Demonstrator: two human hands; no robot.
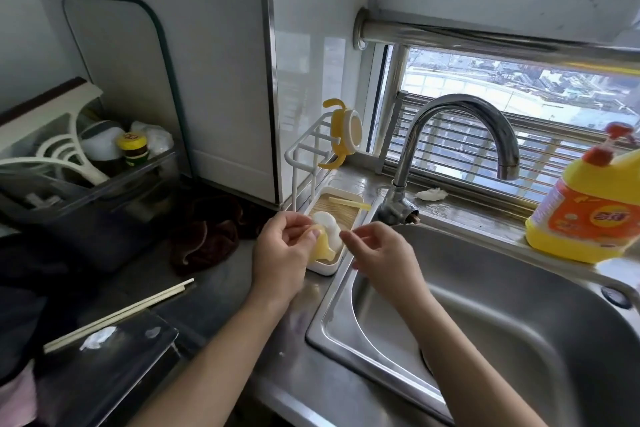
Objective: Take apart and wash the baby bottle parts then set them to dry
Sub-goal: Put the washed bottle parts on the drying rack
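Note:
My left hand [282, 250] pinches a soft yellowish silicone bottle part [320, 246] over the near end of the white drying rack [323, 267]. A white rounded part [329, 224] lies in the rack's tray just behind it, and a yellow straw [348, 202] lies across the tray's far end. The yellow handled bottle collar [343, 133] hangs on the rack's upper bars. My right hand [379, 248] hovers just right of the rack at the sink's left rim, fingers loosely curled, holding nothing that I can see.
The steel sink [502, 305] fills the right, with a curved tap [460, 135] behind it. A yellow detergent bottle [585, 208] stands on the ledge at right. A dark cloth [207, 232], chopsticks [121, 314] and a dish bin [86, 163] sit to the left.

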